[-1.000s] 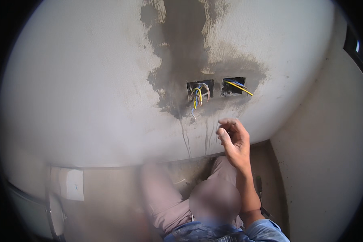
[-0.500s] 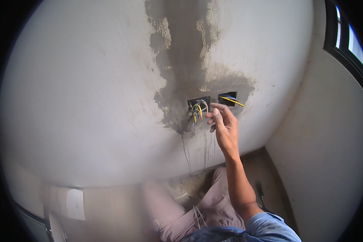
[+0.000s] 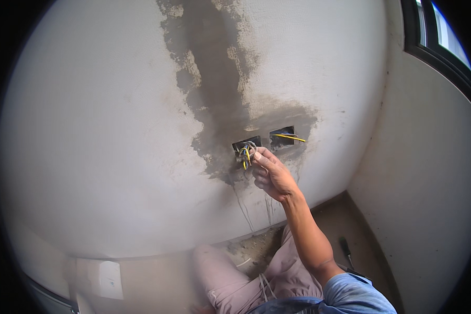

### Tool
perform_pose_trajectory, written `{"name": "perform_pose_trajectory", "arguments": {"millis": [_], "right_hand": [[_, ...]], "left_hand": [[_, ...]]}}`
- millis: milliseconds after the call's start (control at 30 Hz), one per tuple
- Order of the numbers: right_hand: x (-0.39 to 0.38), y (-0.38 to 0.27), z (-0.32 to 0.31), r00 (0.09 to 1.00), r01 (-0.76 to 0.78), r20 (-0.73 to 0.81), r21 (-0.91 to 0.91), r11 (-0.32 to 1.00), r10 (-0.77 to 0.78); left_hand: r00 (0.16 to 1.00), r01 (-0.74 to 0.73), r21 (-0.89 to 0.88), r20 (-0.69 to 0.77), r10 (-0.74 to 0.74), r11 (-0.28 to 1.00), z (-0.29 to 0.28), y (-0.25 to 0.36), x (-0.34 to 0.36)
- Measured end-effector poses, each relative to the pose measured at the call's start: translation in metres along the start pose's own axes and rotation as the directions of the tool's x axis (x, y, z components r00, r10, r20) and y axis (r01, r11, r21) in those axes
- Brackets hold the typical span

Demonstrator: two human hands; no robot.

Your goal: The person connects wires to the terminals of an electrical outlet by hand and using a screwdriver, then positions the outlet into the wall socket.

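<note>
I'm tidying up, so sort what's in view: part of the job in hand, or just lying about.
In the job:
wires, apparently pinched by the right hand
left wall opening they come from
right wall opening and yellow wire, untouched, likely related

Seemingly just lying about:
dark tool, floor at right
pale strip between the knees
white rectangular piece, lower left

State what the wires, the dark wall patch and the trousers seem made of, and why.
Wires: probably plastic-coated; smooth-looking yellow and blue coverings, cores unclear.
Dark wall patch: apparently cement or plaster; matt grey, ragged edges.
Trousers: likely cloth; dull, with soft folds.
</note>
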State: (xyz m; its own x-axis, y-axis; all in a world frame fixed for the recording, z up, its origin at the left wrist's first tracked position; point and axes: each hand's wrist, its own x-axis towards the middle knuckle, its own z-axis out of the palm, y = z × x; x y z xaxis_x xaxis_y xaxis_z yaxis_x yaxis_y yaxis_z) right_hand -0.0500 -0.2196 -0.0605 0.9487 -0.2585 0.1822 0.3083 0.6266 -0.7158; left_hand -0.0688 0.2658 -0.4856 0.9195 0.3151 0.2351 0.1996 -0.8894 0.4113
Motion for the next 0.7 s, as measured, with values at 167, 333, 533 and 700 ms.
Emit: {"name": "perform_pose_trajectory", "arguments": {"millis": [167, 333, 533, 700], "right_hand": [[-0.005, -0.006, 0.006, 0.995, -0.089, 0.048, 0.040, 0.995, 0.087], [0.002, 0.006, 0.003, 1.000, -0.014, 0.026, 0.051, 0.999, 0.013], [0.003, 0.015, -0.008, 0.996, 0.088, 0.047, -0.169, 0.982, -0.081], [-0.011, -0.001, -0.003, 0.996, 0.094, 0.035, -0.427, 0.899, -0.087]], "left_hand": [[0.997, 0.078, -0.302, 0.006, -0.080, 0.950, -0.076, 0.077, 0.022], [0.987, -0.150, -0.664, -0.055, 0.152, 0.733, -0.135, 0.202, 0.094], [0.799, -0.351, -0.895, -0.133, 0.586, 0.275, -0.218, 0.378, 0.103], [0.657, -0.439, -0.889, -0.222, 0.720, 0.127, -0.243, 0.475, 0.087]]}}
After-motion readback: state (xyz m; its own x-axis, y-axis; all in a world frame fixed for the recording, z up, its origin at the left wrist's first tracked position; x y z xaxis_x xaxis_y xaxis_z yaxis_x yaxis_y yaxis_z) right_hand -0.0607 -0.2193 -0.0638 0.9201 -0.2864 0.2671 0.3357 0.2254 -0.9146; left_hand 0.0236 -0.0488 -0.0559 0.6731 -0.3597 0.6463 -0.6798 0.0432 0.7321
